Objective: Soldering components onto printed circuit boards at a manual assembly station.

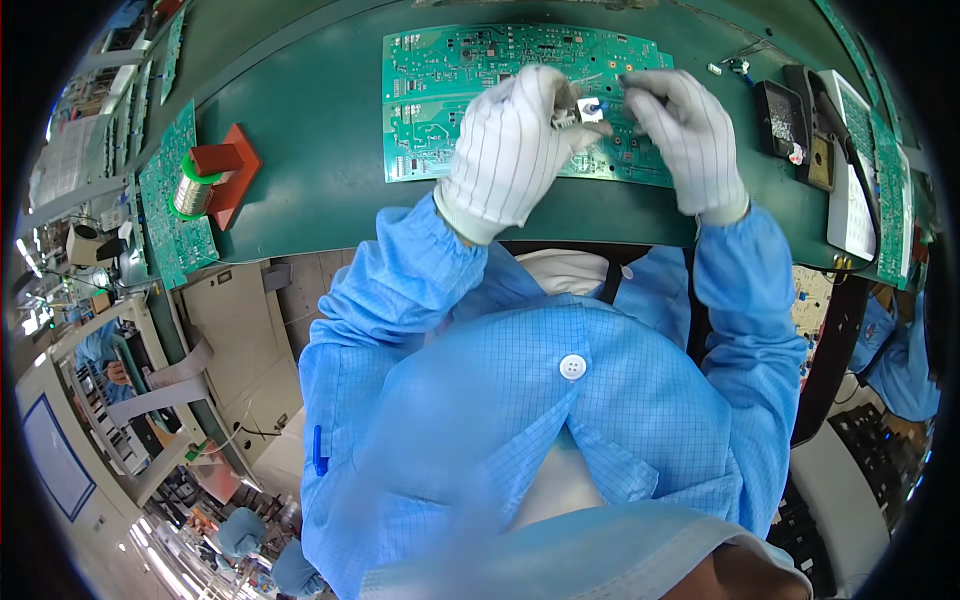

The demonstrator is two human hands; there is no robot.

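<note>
A large green circuit board [430, 150] lies on the green bench in front of me, with many small components soldered on it. My left hand [508, 145], in a white striped glove with bare fingertips, is curled over the middle of the board. Between its thumb and fingers are small white connectors [564, 119], partly hidden by the fingers. Just right of those fingertips sits a white square part [590, 110] with a dark blue centre. My right hand [692, 135], gloved the same way, hovers over the board's right side. Its thumb and index finger are bent together; anything between them is too small to make out.
At the left, a solder wire spool [192, 192] sits on a red stand [236, 180]. To the right are a black tray [780, 118] of small parts, a soldering iron stand [822, 150] and a white sheet [850, 200]. Loose small parts [738, 66] lie at the back right.
</note>
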